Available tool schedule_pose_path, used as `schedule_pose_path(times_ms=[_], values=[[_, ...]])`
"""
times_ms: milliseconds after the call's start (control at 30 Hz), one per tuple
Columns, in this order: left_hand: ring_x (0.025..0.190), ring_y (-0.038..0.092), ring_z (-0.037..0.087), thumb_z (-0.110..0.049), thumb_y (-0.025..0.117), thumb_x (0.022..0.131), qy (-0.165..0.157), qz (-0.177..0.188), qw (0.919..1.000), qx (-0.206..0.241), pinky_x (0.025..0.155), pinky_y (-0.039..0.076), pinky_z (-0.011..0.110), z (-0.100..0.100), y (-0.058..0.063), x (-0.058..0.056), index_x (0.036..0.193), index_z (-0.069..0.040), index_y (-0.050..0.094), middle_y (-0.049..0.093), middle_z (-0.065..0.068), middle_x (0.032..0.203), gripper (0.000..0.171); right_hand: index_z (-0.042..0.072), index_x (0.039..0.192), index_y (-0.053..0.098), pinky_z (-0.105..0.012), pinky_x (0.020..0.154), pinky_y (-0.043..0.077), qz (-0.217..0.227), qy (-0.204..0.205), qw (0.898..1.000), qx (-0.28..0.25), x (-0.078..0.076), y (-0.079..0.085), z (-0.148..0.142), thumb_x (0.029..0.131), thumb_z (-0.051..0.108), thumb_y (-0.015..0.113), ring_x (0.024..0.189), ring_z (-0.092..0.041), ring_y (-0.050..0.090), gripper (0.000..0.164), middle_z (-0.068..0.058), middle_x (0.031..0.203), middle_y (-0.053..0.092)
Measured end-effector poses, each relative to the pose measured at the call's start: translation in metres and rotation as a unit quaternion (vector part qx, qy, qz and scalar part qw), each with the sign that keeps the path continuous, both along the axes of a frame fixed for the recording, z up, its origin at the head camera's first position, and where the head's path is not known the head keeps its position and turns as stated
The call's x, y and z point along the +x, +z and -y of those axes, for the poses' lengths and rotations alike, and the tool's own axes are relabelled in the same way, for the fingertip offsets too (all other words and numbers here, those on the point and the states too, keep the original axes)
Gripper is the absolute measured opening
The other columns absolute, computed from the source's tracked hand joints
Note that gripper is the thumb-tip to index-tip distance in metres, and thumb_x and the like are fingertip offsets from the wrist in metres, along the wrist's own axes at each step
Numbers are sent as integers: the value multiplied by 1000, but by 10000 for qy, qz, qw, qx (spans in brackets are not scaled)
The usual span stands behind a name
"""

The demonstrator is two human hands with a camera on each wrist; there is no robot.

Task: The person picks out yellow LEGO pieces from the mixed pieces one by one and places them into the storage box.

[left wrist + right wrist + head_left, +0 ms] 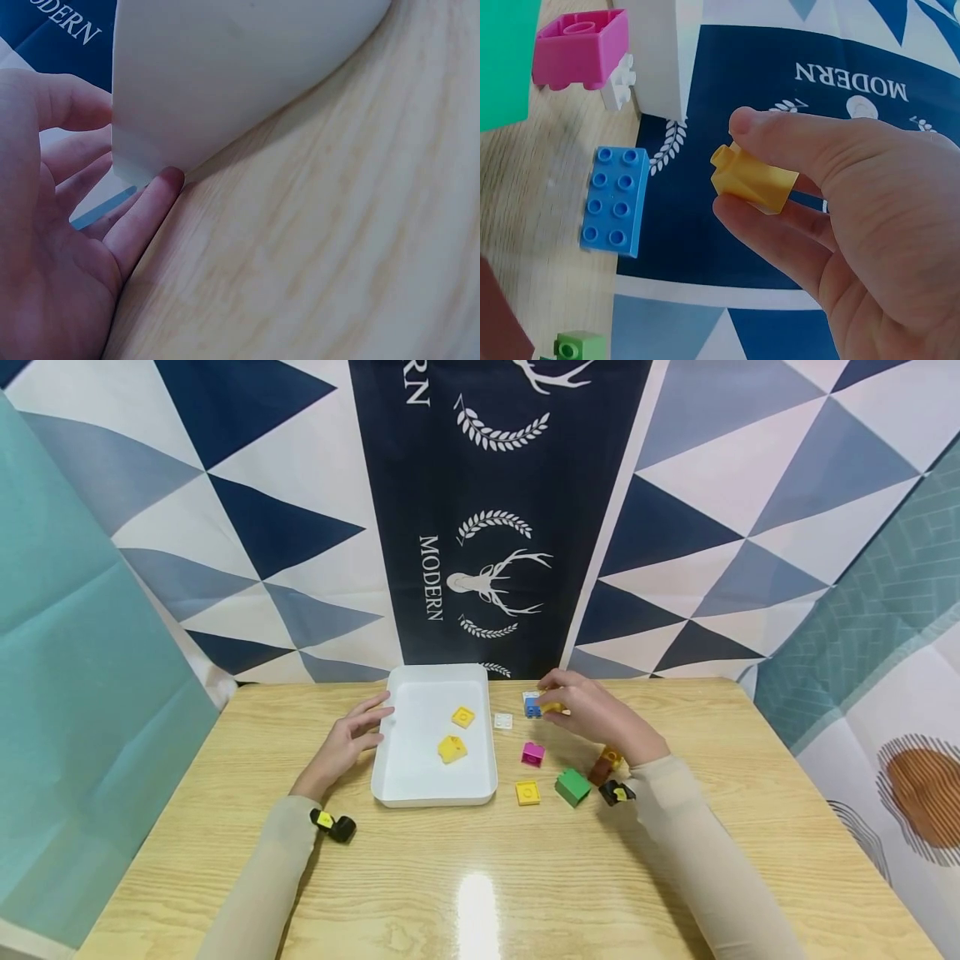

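My right hand [596, 714] pinches a yellow toy brick [756, 178] between thumb and fingers, raised at the back right of the table. One stud shows on the brick's end, and its side slopes. Close by is a blue brick [613, 201] with two rows of studs. My left hand [345, 747] touches the left wall of a white tray [408, 760] with spread fingers. The left wrist view shows a fingertip at the foot of that wall. Inside the tray lie a flat yellow brick [462, 717] and another yellow piece [452, 749].
Right of the tray are a small white brick [502, 721], a pink brick [532, 754], a square yellow brick [527, 792] and a green block [573, 787]. A brown brick [600, 770] sits under the right forearm. Patterned cloth [487, 527] hangs at the table's back edge.
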State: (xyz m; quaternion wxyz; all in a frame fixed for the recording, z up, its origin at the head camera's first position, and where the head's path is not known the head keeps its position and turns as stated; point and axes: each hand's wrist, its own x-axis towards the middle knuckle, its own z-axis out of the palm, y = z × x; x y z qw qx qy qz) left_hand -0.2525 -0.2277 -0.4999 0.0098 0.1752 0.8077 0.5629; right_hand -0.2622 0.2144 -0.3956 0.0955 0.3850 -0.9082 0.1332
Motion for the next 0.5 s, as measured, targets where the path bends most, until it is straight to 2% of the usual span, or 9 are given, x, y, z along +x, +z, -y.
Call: schedule_pose_path(times_ms=[133, 333, 500], values=[[166, 41, 52, 4, 61, 109, -17, -16, 10000, 21, 132, 45, 25, 0, 0, 1, 157, 10, 59, 35, 24, 184, 48, 1, 112, 88, -47, 98, 71, -8, 86, 10000, -6, -3, -2, 6, 90, 0, 92, 112, -36, 77, 22, -23, 128, 77], [165, 43, 53, 4, 61, 109, -32, -27, 10000, -33, 128, 48, 22, -1, 0, 0, 157, 10, 59, 35, 24, 183, 48, 2, 112, 88, -46, 99, 71, 46, 195, 9998, 66, -7, -4, 14, 92, 0, 90, 115, -35, 76, 20, -21, 128, 77], [167, 41, 50, 3, 61, 109, -31, 63, 10000, 27, 123, 45, 9, 0, 0, -1, 158, 9, 59, 34, 22, 185, 49, 1, 114, 87, -49, 102, 69, 116, 229, 9996, 99, -8, -1, 23, 92, 1, 90, 118, -36, 76, 22, -22, 129, 77]])
